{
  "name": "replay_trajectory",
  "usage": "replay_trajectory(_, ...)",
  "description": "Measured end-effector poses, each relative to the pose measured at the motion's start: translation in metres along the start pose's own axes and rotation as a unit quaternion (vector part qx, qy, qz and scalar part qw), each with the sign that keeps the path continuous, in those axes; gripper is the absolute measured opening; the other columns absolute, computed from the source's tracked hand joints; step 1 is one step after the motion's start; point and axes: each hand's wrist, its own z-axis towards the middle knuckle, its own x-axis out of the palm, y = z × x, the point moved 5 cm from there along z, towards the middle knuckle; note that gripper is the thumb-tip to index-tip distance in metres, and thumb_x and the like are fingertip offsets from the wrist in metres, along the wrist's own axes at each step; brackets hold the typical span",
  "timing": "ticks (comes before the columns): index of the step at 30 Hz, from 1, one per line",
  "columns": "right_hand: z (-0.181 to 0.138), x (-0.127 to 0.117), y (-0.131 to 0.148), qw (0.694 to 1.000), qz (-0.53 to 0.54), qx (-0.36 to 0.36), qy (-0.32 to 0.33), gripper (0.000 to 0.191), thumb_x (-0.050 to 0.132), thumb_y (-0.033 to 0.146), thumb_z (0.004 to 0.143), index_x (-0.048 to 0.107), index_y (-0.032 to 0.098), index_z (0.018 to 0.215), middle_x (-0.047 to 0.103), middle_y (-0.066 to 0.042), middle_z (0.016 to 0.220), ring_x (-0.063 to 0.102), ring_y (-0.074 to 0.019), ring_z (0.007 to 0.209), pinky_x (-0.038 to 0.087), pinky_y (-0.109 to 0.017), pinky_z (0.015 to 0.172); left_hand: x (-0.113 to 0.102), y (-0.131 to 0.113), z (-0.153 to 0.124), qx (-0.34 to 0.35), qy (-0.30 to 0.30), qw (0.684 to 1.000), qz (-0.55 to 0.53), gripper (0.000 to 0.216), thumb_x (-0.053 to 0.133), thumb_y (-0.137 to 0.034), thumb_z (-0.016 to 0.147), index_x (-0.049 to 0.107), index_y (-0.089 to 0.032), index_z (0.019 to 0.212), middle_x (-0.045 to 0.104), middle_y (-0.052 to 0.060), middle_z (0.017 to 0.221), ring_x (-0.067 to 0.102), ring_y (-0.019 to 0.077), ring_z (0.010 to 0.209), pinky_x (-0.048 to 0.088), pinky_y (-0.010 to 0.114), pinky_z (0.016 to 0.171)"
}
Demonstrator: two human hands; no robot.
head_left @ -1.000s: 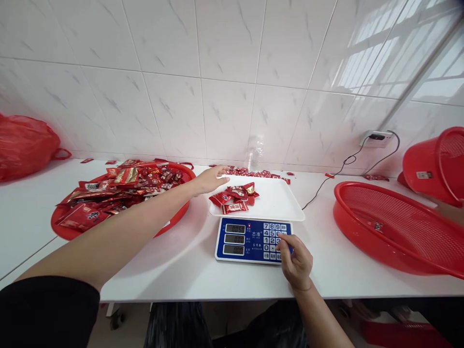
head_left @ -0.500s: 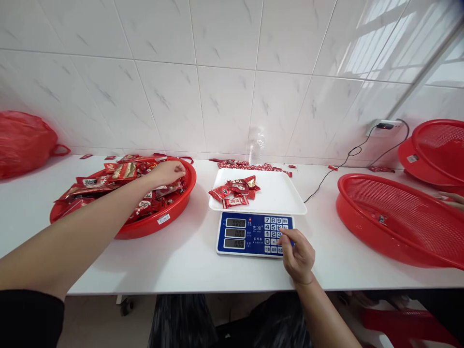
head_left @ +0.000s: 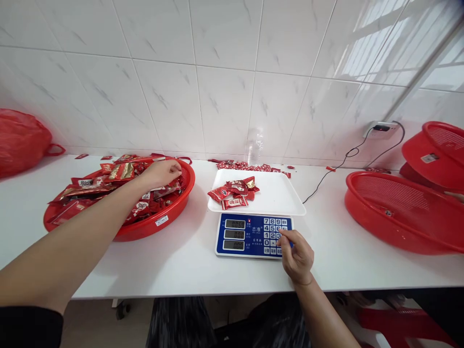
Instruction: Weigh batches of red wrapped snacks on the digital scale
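My left hand (head_left: pixel 165 173) is over the right side of a red plastic basket (head_left: pixel 155 227) heaped with red-wrapped snacks (head_left: pixel 123 171). Its fingers are curled together, and whatever they may hold is hidden. At the front edge of a digital scale (head_left: pixel 250 251), my right hand (head_left: pixel 297 253) hovers by the number keys, thumb and forefinger pinched with nothing visible between them. Several small red packets (head_left: pixel 235 188) lie in a cluster on the left half of the scale's white tray (head_left: pixel 279 193).
Loose red packets (head_left: pixel 242 166) line the wall beside a clear plastic bottle (head_left: pixel 254 145). At right are a red basket (head_left: pixel 380 227), another tilted basket (head_left: pixel 431 150) and part of another person's hand (head_left: pixel 455 195). A black cord (head_left: pixel 328 181) runs to a wall socket (head_left: pixel 380 128). A red bag (head_left: pixel 21 142) sits far left.
The large basket at right has shifted and turned slightly, and the one behind it has tilted. Both my hands stay almost where they were; the packets on the tray look unchanged.
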Motion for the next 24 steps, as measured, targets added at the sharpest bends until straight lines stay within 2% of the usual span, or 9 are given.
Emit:
replay_trajectory(2, -0.001, 0.001, 0.0, 1.0, -0.002, -0.004, 0.003, 0.035, 0.051, 0.002, 0.084, 0.06, 0.022, 0.111, 0.061, 0.001, 0.07, 0.057, -0.0137, 0.063, 0.048, -0.029, 0.06, -0.013, -0.03, -0.022, 0.052, -0.11, 0.99, -0.069, 0.025, 0.057, -0.036, 0.079, 0.063, -0.023, 0.099, 0.071, 0.003, 0.099, 0.065, 0.0204, 0.09, 0.05, 0.031, 0.08)
replay_trajectory(4, -0.001, 0.003, 0.002, 1.0, -0.005, -0.011, 0.005, 0.034, 0.051, 0.003, 0.085, 0.06, 0.023, 0.111, 0.061, 0.001, 0.07, 0.057, -0.0138, 0.063, 0.048, -0.029, 0.06, -0.017, -0.058, -0.053, 0.097, -0.221, 0.96, -0.142, 0.026, 0.054, -0.039, 0.084, 0.062, -0.023, 0.104, 0.069, 0.004, 0.1, 0.065, 0.0193, 0.091, 0.052, 0.031, 0.083)
replay_trajectory(7, 0.009, 0.006, 0.008, 1.0, -0.021, -0.009, 0.02, 0.028, 0.051, 0.008, 0.087, 0.059, 0.023, 0.109, 0.062, 0.0, 0.073, 0.058, -0.0146, 0.066, 0.049, -0.03, 0.061, 0.007, -0.083, -0.094, 0.178, -0.301, 0.914, -0.205, 0.029, 0.052, -0.035, 0.088, 0.056, -0.022, 0.114, 0.067, 0.006, 0.107, 0.064, 0.0187, 0.097, 0.051, 0.033, 0.088)
replay_trajectory(9, 0.026, 0.012, 0.012, 0.997, -0.054, 0.002, 0.054, 0.024, 0.052, 0.016, 0.089, 0.058, 0.024, 0.111, 0.064, -0.003, 0.085, 0.06, -0.0169, 0.076, 0.052, -0.033, 0.068, 0.032, -0.084, -0.108, 0.217, -0.325, 0.895, -0.213, 0.03, 0.053, -0.031, 0.089, 0.053, -0.02, 0.116, 0.064, 0.008, 0.112, 0.063, 0.0195, 0.102, 0.05, 0.036, 0.092)
replay_trajectory(11, 0.05, 0.022, 0.015, 0.989, -0.091, 0.01, 0.118, 0.028, 0.054, 0.028, 0.09, 0.056, 0.025, 0.118, 0.062, -0.008, 0.107, 0.059, -0.0216, 0.098, 0.052, -0.039, 0.082, 0.054, -0.077, -0.114, 0.231, -0.339, 0.881, -0.236, 0.031, 0.049, -0.027, 0.091, 0.05, -0.02, 0.12, 0.062, 0.01, 0.115, 0.062, 0.0195, 0.104, 0.05, 0.038, 0.092)
replay_trajectory(15, 0.1, 0.056, 0.01, 0.946, -0.14, 0.026, 0.291, 0.055, 0.052, 0.054, 0.087, 0.042, 0.032, 0.137, 0.033, -0.009, 0.148, 0.029, -0.0307, 0.137, 0.037, -0.053, 0.105, 0.072, -0.069, -0.122, 0.292, -0.348, 0.861, -0.227, 0.034, 0.049, -0.021, 0.09, 0.047, -0.021, 0.124, 0.063, 0.009, 0.113, 0.062, 0.0198, 0.104, 0.05, 0.039, 0.092)
replay_trajectory(19, 0.129, 0.103, -0.004, 0.862, -0.187, 0.037, 0.469, 0.081, 0.05, 0.074, 0.076, 0.029, 0.038, 0.145, 0.009, -0.006, 0.158, 0.001, -0.0402, 0.143, 0.013, -0.066, 0.109, 0.071, -0.067, -0.131, 0.316, -0.339, 0.854, -0.235, 0.036, 0.049, -0.019, 0.09, 0.047, -0.02, 0.125, 0.064, 0.009, 0.111, 0.063, 0.0197, 0.103, 0.051, 0.038, 0.091)
replay_trajectory(21, 0.136, 0.124, -0.009, 0.829, -0.194, 0.027, 0.525, 0.086, 0.048, 0.079, 0.073, 0.027, 0.038, 0.146, 0.007, -0.006, 0.158, -0.002, -0.0424, 0.142, 0.005, -0.069, 0.107, 0.07, -0.063, -0.132, 0.3, -0.338, 0.855, -0.255, 0.035, 0.048, -0.02, 0.09, 0.046, -0.02, 0.126, 0.064, 0.009, 0.111, 0.063, 0.0198, 0.102, 0.051, 0.039, 0.09)
replay_trajectory(24, 0.141, 0.149, -0.013, 0.805, -0.193, 0.003, 0.561, 0.087, 0.046, 0.081, 0.072, 0.028, 0.039, 0.146, 0.013, -0.006, 0.158, 0.001, -0.0436, 0.142, 0.001, -0.07, 0.106, 0.071, -0.055, -0.13, 0.276, -0.324, 0.859, -0.283, 0.035, 0.048, -0.021, 0.091, 0.045, -0.02, 0.126, 0.063, 0.01, 0.11, 0.063, 0.0206, 0.102, 0.051, 0.042, 0.091)
